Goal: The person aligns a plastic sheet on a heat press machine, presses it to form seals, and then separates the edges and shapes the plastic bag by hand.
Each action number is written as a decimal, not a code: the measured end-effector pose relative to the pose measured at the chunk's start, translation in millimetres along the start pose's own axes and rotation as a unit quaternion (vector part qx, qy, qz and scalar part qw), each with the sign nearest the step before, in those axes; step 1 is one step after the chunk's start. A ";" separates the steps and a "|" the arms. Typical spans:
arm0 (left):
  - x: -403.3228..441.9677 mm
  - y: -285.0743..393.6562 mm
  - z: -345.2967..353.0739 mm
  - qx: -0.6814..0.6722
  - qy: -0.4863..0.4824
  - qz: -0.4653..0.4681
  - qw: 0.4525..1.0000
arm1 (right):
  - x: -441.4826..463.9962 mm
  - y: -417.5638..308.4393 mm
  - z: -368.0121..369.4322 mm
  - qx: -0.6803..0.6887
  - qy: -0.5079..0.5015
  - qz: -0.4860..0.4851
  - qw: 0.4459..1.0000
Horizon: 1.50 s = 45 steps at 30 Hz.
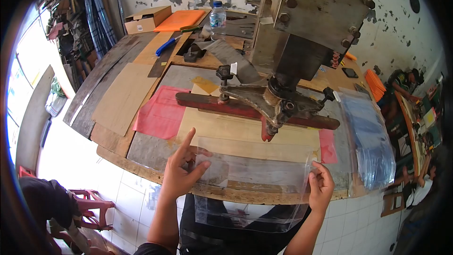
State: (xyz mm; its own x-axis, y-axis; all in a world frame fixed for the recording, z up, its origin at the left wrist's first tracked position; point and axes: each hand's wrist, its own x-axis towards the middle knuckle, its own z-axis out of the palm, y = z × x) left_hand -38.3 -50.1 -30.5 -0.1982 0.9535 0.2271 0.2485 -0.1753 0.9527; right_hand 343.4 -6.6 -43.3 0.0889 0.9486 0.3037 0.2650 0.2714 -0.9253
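Note:
A clear plastic sheet (264, 172) spans between my hands, over the front edge of the worktable, its lower part hanging above my lap. My right hand (322, 184) pinches its right edge between thumb and fingers. At the sheet's left edge is my left hand (181, 167), index finger raised and thumb spread apart; the other fingers are partly hidden. Beyond the sheet, a press machine (302, 56) carries a long red-edged bar (226, 106) above a beige sheet (212, 132). Pink material (160, 113) lies under the beige sheet at the left.
Stacked bluish plastic sheets (370, 137) lie at the table's right. Farther back are a blue-handled cutter (166, 47), a water bottle (217, 18), a cardboard box (147, 20) and an orange folder (181, 20). A phone (349, 72) rests behind the press. Other people sit at both sides.

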 end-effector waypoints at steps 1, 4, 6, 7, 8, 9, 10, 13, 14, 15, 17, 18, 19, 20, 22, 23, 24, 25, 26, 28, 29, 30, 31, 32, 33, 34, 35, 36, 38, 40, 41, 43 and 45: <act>-0.4 1.5 0.2 0.000 0.001 0.000 1.000 | 0.2 0.3 -0.1 -0.008 0.001 0.000 1.000; -1.9 2.1 1.3 -0.009 0.013 0.005 1.000 | 1.4 1.7 0.1 -0.013 0.002 -0.010 1.000; -3.2 -2.5 5.2 -0.021 0.044 0.028 0.998 | 0.7 1.1 0.9 0.005 0.001 0.002 1.000; -2.5 -2.3 6.3 -0.027 0.038 0.029 0.998 | 0.4 0.8 1.4 0.024 -0.002 0.013 1.000; -2.7 -0.5 5.7 -0.017 0.039 0.010 0.999 | 0.1 0.6 2.6 0.032 -0.003 0.010 0.999; -2.8 0.5 5.3 -0.009 0.039 -0.008 0.999 | -0.5 0.9 2.2 0.024 0.003 0.010 1.000; -2.5 -0.4 4.8 0.005 0.034 -0.003 0.999 | -0.7 1.8 1.4 0.030 -0.006 0.013 0.999; -1.5 3.8 4.5 0.022 0.028 -0.018 0.999 | -1.3 7.3 -2.4 0.036 -0.011 0.008 0.999; -1.6 4.8 5.2 0.017 0.030 -0.020 0.999 | -1.3 6.4 -1.7 0.027 -0.012 0.001 1.000; -1.1 0.9 6.1 0.014 0.026 -0.020 0.999 | -1.9 6.1 -1.6 0.019 -0.014 -0.007 1.000; 0.5 -7.7 8.1 0.048 0.047 0.050 0.996 | -2.8 6.9 -2.7 0.023 -0.011 0.000 1.000; 0.8 -6.9 9.1 0.047 0.046 0.052 0.996 | -2.9 7.0 -3.0 0.023 -0.013 -0.002 1.000; 0.6 -5.4 9.5 0.037 0.047 0.038 0.997 | -2.9 7.0 -3.1 0.023 -0.016 -0.003 1.000; 0.3 -4.1 9.6 0.027 0.049 0.023 0.998 | -3.0 6.5 -2.8 0.023 -0.015 -0.003 1.000; 0.8 -1.7 11.1 0.024 0.050 0.021 0.998 | -2.9 5.1 -2.2 0.033 -0.015 -0.005 0.999; 1.0 -0.5 11.6 0.021 0.051 0.018 0.998 | -3.0 4.0 -2.1 0.033 -0.015 -0.005 0.999; 0.6 -0.4 9.8 0.021 0.051 0.018 0.998 | -2.9 2.8 -2.2 0.025 -0.017 -0.012 0.999; -0.1 -1.0 6.6 0.024 0.032 -0.006 0.999 | -2.8 2.2 -2.5 0.017 -0.019 -0.019 0.999; -0.6 -1.5 4.8 0.026 0.012 -0.031 0.999 | -2.7 2.9 -2.9 0.017 -0.019 -0.019 0.999; -0.3 -1.7 4.8 0.032 0.012 -0.030 0.999 | -2.7 5.4 -3.5 0.012 -0.019 -0.041 0.999; -0.2 -1.7 4.9 0.039 0.013 -0.029 0.999 | -3.0 4.3 -3.2 0.012 -0.019 -0.040 0.999; -0.1 -1.4 5.2 0.039 0.013 -0.029 0.999 | -3.3 2.4 -2.4 0.019 -0.014 -0.052 0.998; -0.1 -0.9 5.8 0.037 0.015 -0.026 0.999 | -3.7 1.5 -1.6 0.025 -0.008 -0.063 0.998; -0.1 0.2 6.3 0.035 0.017 -0.023 0.999 | -4.4 1.8 -1.6 0.027 -0.009 -0.062 0.998; 0.4 2.9 8.6 0.037 0.018 -0.023 0.999 | -5.2 2.4 -1.9 0.028 -0.002 -0.059 0.998; 1.3 6.7 12.4 0.037 0.036 -0.007 0.999 | -5.9 3.1 -2.2 0.029 0.005 -0.055 0.998; 1.6 8.8 13.9 0.037 0.053 0.008 0.998 | -5.8 5.2 -2.9 0.031 0.005 -0.055 0.998; 1.5 8.5 13.3 0.038 0.054 0.008 0.998 | -5.3 8.2 -3.9 0.007 0.011 -0.071 0.997; 1.8 5.6 12.3 0.049 0.050 0.021 0.997 | -5.3 10.1 -4.8 -0.016 0.017 -0.087 0.996; 1.5 -2.6 9.5 0.053 0.047 0.029 0.997 | -5.7 10.4 -5.3 -0.016 0.016 -0.071 0.997; 1.2 -5.0 8.5 0.057 0.043 0.038 0.997 | -5.9 11.5 -5.5 -0.016 0.016 -0.071 0.997; 0.8 -4.3 7.8 0.051 0.041 0.034 0.997 | -6.6 14.6 -5.4 -0.026 0.023 -0.079 0.996; 0.0 -2.9 7.0 0.047 0.041 0.029 0.998 | -8.2 14.0 -4.9 -0.018 0.026 -0.066 0.997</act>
State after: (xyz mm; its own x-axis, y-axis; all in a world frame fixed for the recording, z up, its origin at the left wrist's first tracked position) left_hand -32.4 -47.9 -34.7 -0.2575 0.9181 0.3013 0.3484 -0.2027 0.9152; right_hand 351.0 -11.4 -57.6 0.1006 0.8947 0.4351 0.3122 0.3869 -0.8677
